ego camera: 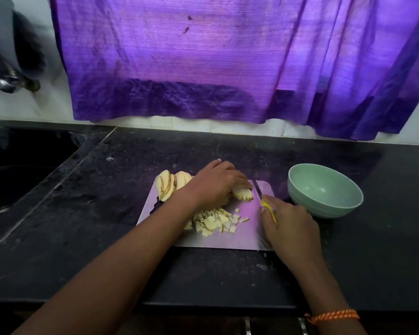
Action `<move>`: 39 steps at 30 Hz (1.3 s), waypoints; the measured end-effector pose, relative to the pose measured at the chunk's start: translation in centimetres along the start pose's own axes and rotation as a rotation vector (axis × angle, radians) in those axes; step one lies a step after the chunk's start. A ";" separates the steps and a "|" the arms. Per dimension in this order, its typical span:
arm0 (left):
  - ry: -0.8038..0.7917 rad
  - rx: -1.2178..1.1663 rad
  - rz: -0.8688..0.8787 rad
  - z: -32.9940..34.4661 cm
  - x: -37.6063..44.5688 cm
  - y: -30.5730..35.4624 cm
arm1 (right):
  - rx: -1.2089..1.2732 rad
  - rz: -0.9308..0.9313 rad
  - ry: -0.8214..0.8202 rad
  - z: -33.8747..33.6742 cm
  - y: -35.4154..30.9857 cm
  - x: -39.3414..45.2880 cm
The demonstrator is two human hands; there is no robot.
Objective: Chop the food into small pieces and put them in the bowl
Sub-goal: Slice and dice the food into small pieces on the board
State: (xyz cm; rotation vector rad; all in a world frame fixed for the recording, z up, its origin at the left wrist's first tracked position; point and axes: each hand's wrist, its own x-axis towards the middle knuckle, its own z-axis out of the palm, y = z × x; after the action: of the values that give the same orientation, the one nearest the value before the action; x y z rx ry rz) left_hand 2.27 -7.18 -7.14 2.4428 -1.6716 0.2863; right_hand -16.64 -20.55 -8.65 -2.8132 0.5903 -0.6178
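Head view looks down at a dark surface [87,213] with a shiny cutting board [246,234] near its front edge. The left hand [215,184] curls over a small stack of slices [242,193] near the back right corner of the board and presses them down. The right hand [289,226] is wrapped around the yellow handle of a knife [269,209]. Its blade points toward the back edge of the board, just beside the stack.

More slices [171,183] lean in a row at the back left corner of the board. A pile of small cut pieces [214,222] lies in the middle of the board. The green bowl [324,191] sits on the surface just past the right edge of the board. I see no food in it yet.

The slices look pale, with a thin skin on the edge. They are probably firm but wet, so they could slide over each other when the knife comes down. A good place to hold them is on top, with fingertips tucked back from the blade. The little pieces look light and loose. They would be easy to scoop up or to push along with the flat of the knife, but a few might stick or roll off the board. The board looks thin and smooth, so it may slip on the surface if pushed hard.
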 end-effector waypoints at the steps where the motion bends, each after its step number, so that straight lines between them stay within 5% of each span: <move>1: 0.005 0.018 -0.003 -0.1 -0.1 -0.1 | 0.002 -0.005 -0.006 -0.1 -0.1 0.0; 10: 0.080 0.037 -0.170 0.5 -1.1 0.4 | 0.150 0.045 -0.011 -0.2 0.0 -0.1; 19: 0.136 -0.053 -0.287 -0.6 -2.1 -1.2 | 0.003 0.013 0.003 -0.7 -1.5 -1.2; 39: -0.002 -0.227 -0.388 0.1 -1.8 -1.0 | 0.008 -0.055 -0.054 -0.9 -2.1 -1.1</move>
State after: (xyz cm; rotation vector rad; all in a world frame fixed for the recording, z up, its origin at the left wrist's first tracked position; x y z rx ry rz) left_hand 2.59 -5.27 -7.74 2.5165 -1.1222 0.0372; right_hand -17.22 -18.34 -7.68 -2.8377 0.5010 -0.5507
